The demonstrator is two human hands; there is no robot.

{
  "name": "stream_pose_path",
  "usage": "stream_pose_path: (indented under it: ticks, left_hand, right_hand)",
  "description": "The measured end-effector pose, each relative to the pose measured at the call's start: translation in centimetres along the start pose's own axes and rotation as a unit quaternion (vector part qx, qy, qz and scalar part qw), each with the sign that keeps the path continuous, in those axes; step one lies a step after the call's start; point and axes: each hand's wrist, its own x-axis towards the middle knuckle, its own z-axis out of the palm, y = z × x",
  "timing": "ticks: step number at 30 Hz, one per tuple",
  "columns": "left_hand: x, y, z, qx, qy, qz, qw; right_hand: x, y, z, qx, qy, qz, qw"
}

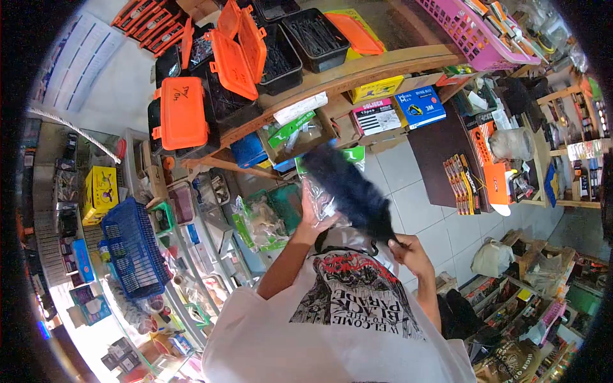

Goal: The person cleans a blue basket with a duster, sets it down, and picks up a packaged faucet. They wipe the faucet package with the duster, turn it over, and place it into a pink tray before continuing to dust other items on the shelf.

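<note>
My right hand (412, 255) is closed round the lower end of a dark, fluffy duster (354, 191), whose upper part is blurred. The duster reaches up and left, across a clear plastic packet with a green top (356, 155). My left hand (315, 214) holds that packet from its left side, in front of my white shirt (268, 332). Just above the duster is an open cardboard box (316, 137) with green-labelled packets inside. Left of my left hand lie more clear packets (265, 220) with green edges.
A wooden shelf edge (357, 76) crosses above my hands, bearing black bins (316, 38) and orange-lidded boxes (182, 112). A blue basket (134, 246) stands at the left. A dark brown cabinet (437, 159) is at the right, and a pink basket (469, 32) at the upper right.
</note>
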Motion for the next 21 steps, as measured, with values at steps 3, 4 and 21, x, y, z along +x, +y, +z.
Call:
stream_pose_path:
  ticks: [3, 4, 21]
  left_hand:
    - [-0.5, -0.6, 2.1, -0.086, 0.228, 0.055, 0.968]
    - [-0.1, 0.2, 2.8, -0.082, 0.247, 0.043, 0.964]
    - [-6.0, -0.6, 0.9, -0.036, 0.249, -0.105, 0.962]
  right_hand:
    - [-0.4, -0.8, 1.5, 0.000, 0.027, -0.006, 1.000]
    - [-0.5, -0.8, 2.0, 0.010, 0.051, -0.011, 0.999]
    - [-2.2, 0.6, -2.5, -0.063, 0.034, -0.027, 0.997]
